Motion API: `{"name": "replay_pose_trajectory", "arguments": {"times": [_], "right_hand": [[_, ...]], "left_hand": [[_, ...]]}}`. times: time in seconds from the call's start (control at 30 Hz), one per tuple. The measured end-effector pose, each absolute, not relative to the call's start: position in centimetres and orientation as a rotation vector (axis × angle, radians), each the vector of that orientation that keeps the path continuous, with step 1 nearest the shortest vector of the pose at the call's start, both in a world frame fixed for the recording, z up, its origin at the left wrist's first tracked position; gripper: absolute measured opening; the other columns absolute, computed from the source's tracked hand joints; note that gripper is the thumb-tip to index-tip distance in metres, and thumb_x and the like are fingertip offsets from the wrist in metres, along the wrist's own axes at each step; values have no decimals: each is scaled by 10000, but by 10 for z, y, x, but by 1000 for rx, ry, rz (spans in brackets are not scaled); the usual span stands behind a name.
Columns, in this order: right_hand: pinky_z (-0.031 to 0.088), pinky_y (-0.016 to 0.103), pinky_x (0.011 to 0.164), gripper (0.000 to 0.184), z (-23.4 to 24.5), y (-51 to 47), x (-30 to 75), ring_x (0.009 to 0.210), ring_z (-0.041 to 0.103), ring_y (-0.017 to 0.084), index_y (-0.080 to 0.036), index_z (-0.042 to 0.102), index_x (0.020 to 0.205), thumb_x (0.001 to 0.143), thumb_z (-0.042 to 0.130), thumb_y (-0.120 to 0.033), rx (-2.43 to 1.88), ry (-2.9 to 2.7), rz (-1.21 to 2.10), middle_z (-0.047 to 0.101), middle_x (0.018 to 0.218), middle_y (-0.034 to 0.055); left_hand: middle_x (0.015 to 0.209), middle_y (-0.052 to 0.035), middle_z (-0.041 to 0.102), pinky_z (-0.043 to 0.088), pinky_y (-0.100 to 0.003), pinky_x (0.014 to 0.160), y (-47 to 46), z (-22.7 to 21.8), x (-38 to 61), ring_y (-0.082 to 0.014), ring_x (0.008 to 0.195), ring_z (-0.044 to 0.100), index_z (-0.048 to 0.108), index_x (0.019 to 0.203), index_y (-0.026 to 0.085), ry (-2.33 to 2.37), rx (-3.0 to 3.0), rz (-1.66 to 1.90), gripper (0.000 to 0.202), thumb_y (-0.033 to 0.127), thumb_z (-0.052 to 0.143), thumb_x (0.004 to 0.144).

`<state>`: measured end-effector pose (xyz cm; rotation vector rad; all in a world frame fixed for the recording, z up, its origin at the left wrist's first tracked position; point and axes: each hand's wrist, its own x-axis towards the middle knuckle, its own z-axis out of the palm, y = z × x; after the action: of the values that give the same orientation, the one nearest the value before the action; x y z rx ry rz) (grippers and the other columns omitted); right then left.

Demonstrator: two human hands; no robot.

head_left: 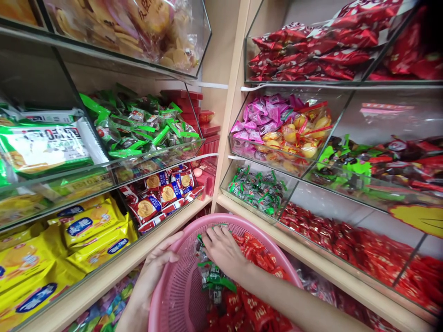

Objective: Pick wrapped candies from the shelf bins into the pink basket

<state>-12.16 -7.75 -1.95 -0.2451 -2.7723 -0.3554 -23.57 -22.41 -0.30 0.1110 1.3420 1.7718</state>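
A pink plastic basket (178,276) with a perforated wall is tilted in front of me. My left hand (161,256) grips its left rim, thumb over the edge. Inside the basket, my right hand (223,249) curls its fingers down over small green-and-clear wrapped candies (216,281); green wrapper ends show around the fingertips. How many candies the fingers hold is hidden. Red wrapped candies (258,253) lie in the basket to the right of the hand and below the forearm.
Wooden shelves with clear bins meet in a corner ahead. A bin of similar green-wrapped candies (256,186) sits just behind the basket, beside red candies (332,235). Yellow biscuit packs (93,226) and gold-coin printed packets (166,191) fill bins at left. Colourful candies (107,302) lie below.
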Motion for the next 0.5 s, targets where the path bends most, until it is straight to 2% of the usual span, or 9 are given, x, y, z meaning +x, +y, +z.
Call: {"name": "replay_pose_trajectory", "arguments": {"times": [0.1,0.17,0.33,0.5], "right_hand": [[355,363,782,341,-15,-78,-118,888,468,220,-161,530,1018,809,515,-431,-230,-2724,-291,547,904,63],[349,351,780,353,-3,-72,-116,893,473,214,-165,541,1006,834,455,-462,-210,-2683,-264,557,920,70],[338,328,769,318,46,-19,-115,899,474,205,-168,553,1021,899,343,-373,-373,-2549,-251,566,963,86],[346,310,727,247,65,64,-118,892,484,215,-168,540,1017,863,425,-323,-834,-2331,-285,565,968,82]], "left_hand": [[947,-35,670,458,-308,746,-223,-4,-236,-207,780,630,458,1271,226,1344,72,1767,745,75,590,553],[925,-40,672,463,-328,731,-223,-4,-237,-221,766,630,443,1282,221,1345,65,1758,758,83,594,553],[823,-25,680,456,-325,751,-223,-5,-237,-222,775,627,405,1308,214,1331,88,1769,794,82,602,550],[950,-22,669,459,-282,667,-224,-3,-235,-204,770,626,395,1311,256,1302,75,1780,802,75,594,556]]}}
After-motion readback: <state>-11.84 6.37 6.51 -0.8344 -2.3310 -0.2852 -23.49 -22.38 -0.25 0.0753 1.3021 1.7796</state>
